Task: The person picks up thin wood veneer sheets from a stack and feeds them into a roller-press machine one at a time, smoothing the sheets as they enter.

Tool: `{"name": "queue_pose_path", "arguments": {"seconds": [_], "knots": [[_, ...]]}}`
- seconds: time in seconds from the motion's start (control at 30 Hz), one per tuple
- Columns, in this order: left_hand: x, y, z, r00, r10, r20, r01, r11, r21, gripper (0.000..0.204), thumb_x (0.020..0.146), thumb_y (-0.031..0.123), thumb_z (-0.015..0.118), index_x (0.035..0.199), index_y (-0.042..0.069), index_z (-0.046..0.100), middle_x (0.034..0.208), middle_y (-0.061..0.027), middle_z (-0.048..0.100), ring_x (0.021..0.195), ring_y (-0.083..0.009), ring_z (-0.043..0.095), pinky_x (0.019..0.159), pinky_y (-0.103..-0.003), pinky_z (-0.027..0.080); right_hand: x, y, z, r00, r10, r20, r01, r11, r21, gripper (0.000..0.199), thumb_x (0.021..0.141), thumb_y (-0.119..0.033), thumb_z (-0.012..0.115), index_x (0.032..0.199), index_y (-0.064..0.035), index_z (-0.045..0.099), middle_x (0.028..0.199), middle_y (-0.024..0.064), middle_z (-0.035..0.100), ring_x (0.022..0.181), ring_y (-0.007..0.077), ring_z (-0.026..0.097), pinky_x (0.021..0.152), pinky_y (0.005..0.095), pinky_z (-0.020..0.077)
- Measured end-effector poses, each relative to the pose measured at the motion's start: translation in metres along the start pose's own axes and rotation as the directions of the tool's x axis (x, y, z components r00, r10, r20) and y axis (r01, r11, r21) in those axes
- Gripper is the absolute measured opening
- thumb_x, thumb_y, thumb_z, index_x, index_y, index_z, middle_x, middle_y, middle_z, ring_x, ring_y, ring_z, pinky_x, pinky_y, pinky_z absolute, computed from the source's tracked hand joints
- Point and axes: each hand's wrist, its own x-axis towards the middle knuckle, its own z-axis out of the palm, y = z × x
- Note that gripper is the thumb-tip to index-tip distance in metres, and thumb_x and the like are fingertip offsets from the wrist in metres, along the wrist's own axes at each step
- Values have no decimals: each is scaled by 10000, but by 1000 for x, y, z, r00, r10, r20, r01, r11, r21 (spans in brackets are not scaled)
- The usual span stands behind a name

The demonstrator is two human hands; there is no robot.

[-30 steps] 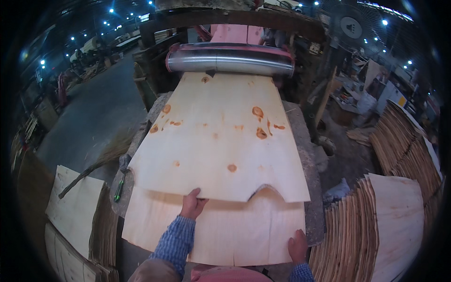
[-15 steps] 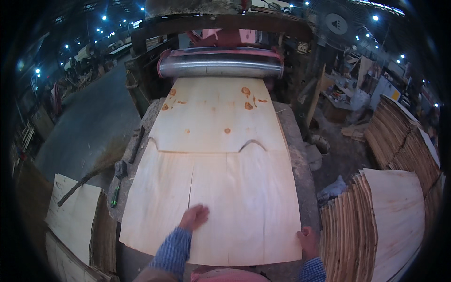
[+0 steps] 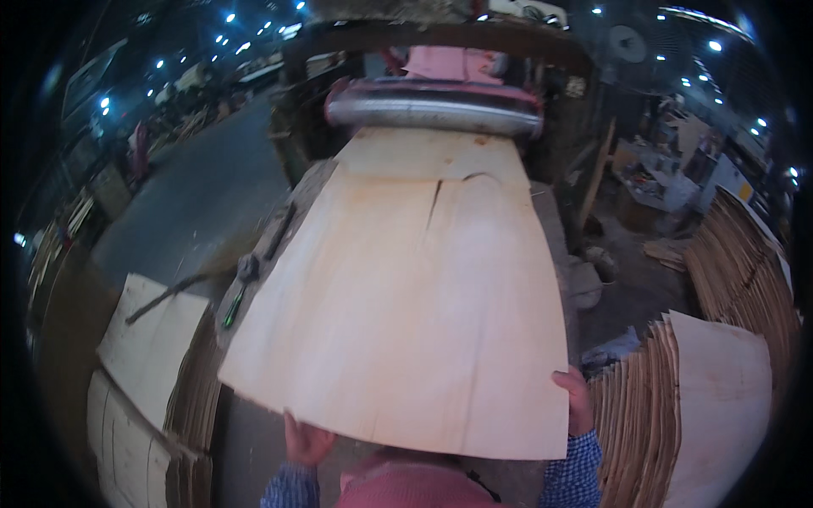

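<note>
A broad, pale wood veneer sheet [image 3: 398,322] slopes from my hands toward a shiny metal roller [image 3: 432,107]. A dark slit shows near its far end, beside a curved notch. Another veneer sheet [image 3: 406,151], with brown knots, runs from that far end to beneath the roller. My left hand [image 3: 307,442] grips the near edge left of the middle, its fingers partly hidden by the sheet. At the right edge, near the corner, my right hand [image 3: 577,400] has its thumb on top and its other fingers mostly out of sight.
Stacked veneer [image 3: 720,398] stands close by my right hand, with a taller stack [image 3: 737,254] behind. More veneer [image 3: 157,347] is piled at the left, a stick [image 3: 169,296] across it. A green-handled tool [image 3: 234,309] lies on the machine bed's left side. A bucket [image 3: 600,264] stands right.
The knotted sheet has gone farther under the roller, and the near sheet has followed it forward. My left hand has moved from the sheet's top to its near edge. The view has shifted.
</note>
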Motion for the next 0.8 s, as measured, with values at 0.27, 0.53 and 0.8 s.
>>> {"name": "queue_pose_path", "arguments": {"seconds": [0.27, 0.53, 0.8], "knots": [[28, 15, -7, 990, -42, -138, 118, 787, 606, 533, 948, 97, 417, 1448, 5, 258, 1422, -188, 413, 1275, -327, 467, 1044, -476, 421, 13, 104, -74, 984, 117, -136, -112, 993, 43, 418, 855, -92, 507, 1248, 51, 521, 1133, 172, 624, 1027, 249, 619, 896, 346, 493], [-16, 7, -22, 970, -89, -226, 177, 897, 406, 560, 903, 65, 440, 1432, -12, 274, 1398, -207, 429, 1266, -346, 472, 1047, -487, 424, -28, -1, 9, 991, -63, -122, 53, 995, -85, 480, 864, -218, 493, 1270, 37, 516, 1158, 177, 620, 1067, 250, 604, 930, 341, 473], [115, 14, 52, 998, -37, -52, 59, 829, 556, 456, 931, 73, 400, 1374, -19, 341, 1307, -194, 491, 1176, -322, 534, 951, -462, 488, 53, 52, -43, 978, -30, -206, 74, 974, 213, 376, 987, -325, 434, 1119, -18, 606, 1040, 86, 658, 963, 185, 613, 863, 320, 483]]}}
